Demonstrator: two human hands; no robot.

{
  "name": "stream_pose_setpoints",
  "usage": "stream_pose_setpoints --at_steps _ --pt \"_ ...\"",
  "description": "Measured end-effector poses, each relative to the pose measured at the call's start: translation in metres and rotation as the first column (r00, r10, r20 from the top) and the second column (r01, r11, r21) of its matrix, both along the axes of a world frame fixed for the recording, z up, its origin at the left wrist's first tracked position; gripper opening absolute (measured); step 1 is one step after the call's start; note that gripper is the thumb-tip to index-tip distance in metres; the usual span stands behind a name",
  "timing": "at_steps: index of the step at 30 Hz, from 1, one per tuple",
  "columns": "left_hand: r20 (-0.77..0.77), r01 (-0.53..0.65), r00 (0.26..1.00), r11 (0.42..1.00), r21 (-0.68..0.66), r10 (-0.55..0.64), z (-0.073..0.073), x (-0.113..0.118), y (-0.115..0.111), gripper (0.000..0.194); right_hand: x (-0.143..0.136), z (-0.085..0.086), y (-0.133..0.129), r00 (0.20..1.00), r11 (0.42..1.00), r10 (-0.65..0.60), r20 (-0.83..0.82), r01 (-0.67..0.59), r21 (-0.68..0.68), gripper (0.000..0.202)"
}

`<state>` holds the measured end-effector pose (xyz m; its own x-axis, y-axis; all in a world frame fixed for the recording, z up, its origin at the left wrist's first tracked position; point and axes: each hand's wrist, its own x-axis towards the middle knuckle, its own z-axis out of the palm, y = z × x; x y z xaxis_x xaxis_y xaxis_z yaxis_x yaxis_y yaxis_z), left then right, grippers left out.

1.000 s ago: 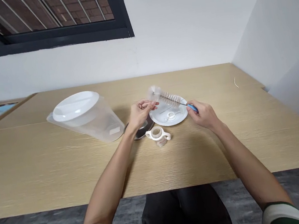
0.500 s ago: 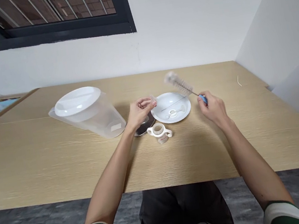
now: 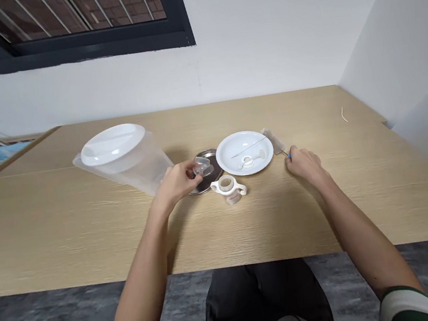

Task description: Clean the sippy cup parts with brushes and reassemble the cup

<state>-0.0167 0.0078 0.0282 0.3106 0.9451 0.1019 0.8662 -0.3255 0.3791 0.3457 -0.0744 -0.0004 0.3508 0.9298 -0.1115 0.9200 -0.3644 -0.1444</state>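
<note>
My left hand (image 3: 177, 182) pinches a small clear plastic piece (image 3: 203, 165) above the left part of a round metal tray (image 3: 217, 169). The piece hides part of the tray. In my right hand (image 3: 305, 162) is a bottle brush (image 3: 275, 143), gripped by its blue handle, its bristle head low beside the right rim of a white plate (image 3: 225, 162). A thin rod (image 3: 248, 148) and a small white spoon-like piece (image 3: 258, 156) lie on the plate. In front stands a small white two-handled piece (image 3: 238, 187) with a ring-shaped top.
A translucent pitcher (image 3: 136, 171) with a white lid (image 3: 114, 142) leans or lies tilted on the left, close behind my left hand. A small bent white strip (image 3: 343, 114) lies at the far right of the wooden table (image 3: 90, 241). The wall borders the table's back.
My left hand has moved left and toward me with the clear piece, from beside the plate to over the tray. My right hand has lowered the brush head to the plate's right side.
</note>
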Motion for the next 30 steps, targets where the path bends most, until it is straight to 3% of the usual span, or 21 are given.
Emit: stream_pose_setpoints --at_steps 3,8,11,13,16,18,20,22,25,27,30 --pt "-0.119 0.011 0.993 1.000 -0.028 -0.014 -0.009 -0.008 -0.007 0.033 -0.001 -0.002 0.001 1.000 1.000 0.028 0.011 -0.028 -0.009 0.032" --pt "-0.117 -0.072 0.991 0.997 -0.027 0.068 -0.024 -0.009 -0.003 0.042 -0.001 -0.003 0.002 1.000 1.000 0.022 0.004 -0.022 0.002 0.038" --pt "-0.107 -0.034 0.994 0.996 -0.088 0.024 -0.030 -0.011 0.000 0.042 0.001 -0.002 0.002 1.000 1.000 0.001 -0.004 -0.001 0.004 0.041" --pt "-0.095 -0.015 0.995 0.995 -0.100 0.006 -0.029 -0.013 -0.001 0.045 0.003 -0.002 0.003 1.000 1.000 -0.009 -0.012 0.009 0.004 0.041" --pt "-0.082 -0.039 0.996 0.999 0.010 0.040 -0.016 -0.009 -0.002 0.046 0.006 -0.002 0.004 1.000 1.000 -0.010 -0.027 0.011 0.009 0.041" --pt "-0.025 0.015 1.000 0.995 0.099 -0.013 -0.001 0.005 0.001 0.041 0.007 -0.002 0.004 0.999 1.000 -0.011 -0.036 0.011 0.015 0.041" --pt "0.057 0.191 0.978 0.974 0.119 -0.199 0.013 0.029 0.010 0.037 0.007 -0.001 0.004 0.999 1.000 -0.013 -0.043 0.014 0.021 0.042" --pt "0.120 0.385 0.912 0.920 0.072 -0.391 0.021 0.060 0.023 0.036 0.007 -0.001 0.004 0.999 1.000 -0.016 -0.049 0.017 0.024 0.042" --pt "0.068 0.543 0.839 0.829 -0.136 -0.539 0.020 0.105 0.044 0.037 0.008 0.001 0.004 0.998 0.999 -0.017 -0.058 0.018 0.027 0.041" --pt "-0.058 0.564 0.802 0.785 -0.256 -0.595 0.014 0.127 0.055 0.047 0.009 0.002 0.003 0.997 0.999 -0.020 -0.068 0.022 0.033 0.040" --pt "-0.111 0.582 0.763 0.751 -0.312 -0.637 0.005 0.143 0.067 0.055 0.011 0.004 0.003 0.996 0.998 -0.027 -0.086 0.031 0.046 0.038"
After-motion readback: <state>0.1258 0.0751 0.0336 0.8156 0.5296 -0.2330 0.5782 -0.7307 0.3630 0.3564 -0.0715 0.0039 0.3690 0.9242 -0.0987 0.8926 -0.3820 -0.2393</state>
